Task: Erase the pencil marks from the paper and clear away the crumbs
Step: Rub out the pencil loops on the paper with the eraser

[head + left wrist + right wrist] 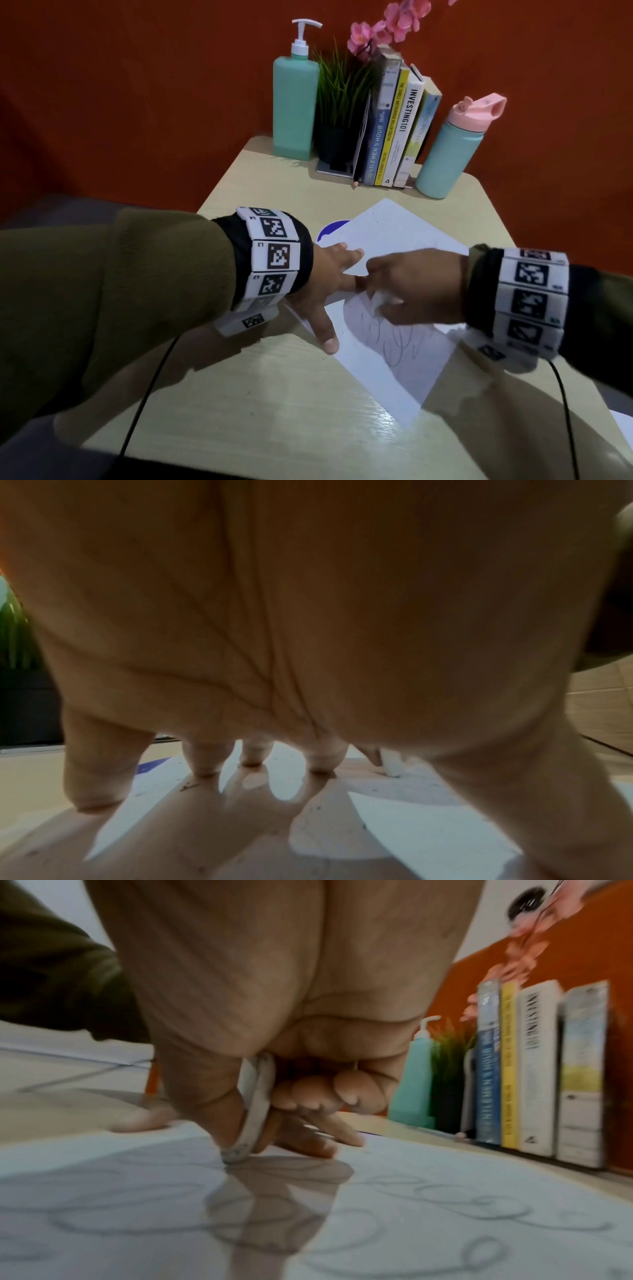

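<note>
A white sheet of paper lies turned like a diamond on the pale wooden table. Looping pencil marks cover its middle and show large in the right wrist view as pencil marks. My left hand lies flat on the paper's left part, fingers spread, fingertips pressing the sheet. My right hand pinches a white eraser between thumb and fingers. The eraser stands on edge, its tip touching the paper at the marks. No crumbs are clearly visible.
At the back of the table stand a green pump bottle, a potted plant, a row of upright books and a teal bottle with a pink lid. A blue disc peeks from under the paper's far-left edge.
</note>
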A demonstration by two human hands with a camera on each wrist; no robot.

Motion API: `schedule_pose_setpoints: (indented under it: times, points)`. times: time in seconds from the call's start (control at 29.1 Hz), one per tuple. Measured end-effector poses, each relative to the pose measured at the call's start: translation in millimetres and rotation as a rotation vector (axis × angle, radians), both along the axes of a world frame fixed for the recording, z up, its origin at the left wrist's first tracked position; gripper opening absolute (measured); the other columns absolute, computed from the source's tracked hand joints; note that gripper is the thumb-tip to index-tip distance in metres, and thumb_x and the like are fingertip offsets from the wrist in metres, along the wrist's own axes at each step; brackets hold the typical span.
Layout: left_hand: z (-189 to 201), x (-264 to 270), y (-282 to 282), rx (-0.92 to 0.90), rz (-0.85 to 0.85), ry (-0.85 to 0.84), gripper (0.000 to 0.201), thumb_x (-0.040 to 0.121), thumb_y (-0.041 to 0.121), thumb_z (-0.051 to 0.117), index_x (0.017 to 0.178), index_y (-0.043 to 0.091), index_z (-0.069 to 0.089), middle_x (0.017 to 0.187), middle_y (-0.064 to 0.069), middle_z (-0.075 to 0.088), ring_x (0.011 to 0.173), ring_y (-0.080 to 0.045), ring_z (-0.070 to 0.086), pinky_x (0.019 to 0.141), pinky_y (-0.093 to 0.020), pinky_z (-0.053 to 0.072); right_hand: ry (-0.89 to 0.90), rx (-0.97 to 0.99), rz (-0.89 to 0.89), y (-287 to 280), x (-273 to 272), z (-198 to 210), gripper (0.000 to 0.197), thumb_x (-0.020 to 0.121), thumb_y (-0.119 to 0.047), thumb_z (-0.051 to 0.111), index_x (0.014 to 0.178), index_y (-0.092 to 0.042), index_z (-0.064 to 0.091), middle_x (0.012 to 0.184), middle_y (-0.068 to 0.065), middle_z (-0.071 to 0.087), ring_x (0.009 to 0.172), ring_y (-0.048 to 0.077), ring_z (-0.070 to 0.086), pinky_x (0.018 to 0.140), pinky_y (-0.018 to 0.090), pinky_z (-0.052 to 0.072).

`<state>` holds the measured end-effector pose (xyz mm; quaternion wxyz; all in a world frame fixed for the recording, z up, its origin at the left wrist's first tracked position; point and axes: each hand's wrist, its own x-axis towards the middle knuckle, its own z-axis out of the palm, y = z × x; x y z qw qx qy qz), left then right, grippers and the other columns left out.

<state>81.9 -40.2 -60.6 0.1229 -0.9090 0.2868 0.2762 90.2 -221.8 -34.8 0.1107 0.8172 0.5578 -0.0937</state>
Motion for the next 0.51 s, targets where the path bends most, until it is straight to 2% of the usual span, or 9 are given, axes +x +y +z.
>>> schedule_pose_setpoints:
  times: [0.03,0.1,0.17,0.24,0.34,0.41,0.45,0.51]
  points:
    - [0,0,0,0.003,0.002,0.001,0.119,0.067,0.081,0.061,0.152,0.043,-0.013,0.160,-0.007,-0.027,0.148,-0.028,-0.020,0.115,-0.061,0.011,-0.030,-0.010,-0.018,-1,2,1,0.029,0.088,-0.027,0.051,0.114,-0.021,0.062,0.116,-0.001,0.057,0.105,0.020,0.058,0.082,0.032,0.048]
    - [1,-1,1,-0.004,0.000,-0.005,0.119,0.068,0.079,0.062,0.151,0.043,-0.016,0.160,-0.008,-0.026,0.148,-0.028,-0.019,0.115,-0.060,0.011,-0.060,-0.009,0.084,2,-15,-6,0.032,0.089,-0.025,0.045,0.116,-0.017,0.061,0.119,0.001,0.059,0.102,0.025,0.060,0.078,0.031,0.046]
    - [2,-3,1,-0.003,-0.014,-0.017,0.120,0.069,0.078,0.061,0.150,0.041,-0.020,0.160,-0.009,-0.026,0.149,-0.029,-0.019,0.116,-0.059,0.011,0.076,-0.055,0.116,6,-44,-9,0.028,0.090,-0.026,0.044,0.105,-0.014,0.064,0.110,0.003,0.059,0.091,0.023,0.058,0.071,0.032,0.044]
    - [2,-3,1,-0.006,-0.018,-0.016,0.119,0.069,0.079,0.061,0.150,0.042,-0.018,0.160,-0.010,-0.025,0.149,-0.029,-0.017,0.116,-0.059,0.012,0.122,-0.075,0.059,8,-38,-1,0.023,0.090,-0.027,0.049,0.103,-0.015,0.064,0.108,0.001,0.058,0.093,0.021,0.058,0.076,0.034,0.047]
    - [-1,0,2,-0.007,-0.016,-0.020,0.116,0.065,0.083,0.060,0.153,0.043,-0.003,0.161,-0.004,-0.021,0.149,-0.027,-0.013,0.115,-0.059,0.017,0.003,-0.042,-0.016,6,0,5,0.025,0.091,-0.023,0.048,0.108,-0.015,0.064,0.109,-0.001,0.059,0.106,0.018,0.054,0.087,0.039,0.048]
    - [0,-1,1,-0.008,-0.021,-0.022,0.114,0.066,0.083,0.060,0.153,0.042,-0.001,0.161,-0.005,-0.021,0.149,-0.028,-0.013,0.115,-0.058,0.017,0.019,0.004,-0.026,7,-6,3,0.024,0.090,-0.020,0.049,0.108,-0.016,0.064,0.106,-0.003,0.057,0.103,0.017,0.055,0.085,0.035,0.049]
    - [1,-2,1,-0.010,-0.021,-0.022,0.114,0.068,0.080,0.061,0.153,0.042,-0.004,0.161,-0.008,-0.022,0.149,-0.029,-0.014,0.116,-0.057,0.015,0.053,0.041,0.001,11,-16,-1,0.022,0.087,-0.016,0.052,0.104,-0.015,0.066,0.103,-0.002,0.060,0.101,0.016,0.055,0.080,0.030,0.048]
    - [5,-5,0,-0.017,-0.015,-0.022,0.117,0.070,0.078,0.061,0.152,0.040,-0.013,0.161,-0.011,-0.023,0.149,-0.030,-0.015,0.117,-0.055,0.010,0.097,0.107,0.145,15,-40,-7,0.017,0.079,-0.014,0.059,0.091,-0.016,0.071,0.094,0.000,0.067,0.094,0.010,0.050,0.070,0.021,0.044]
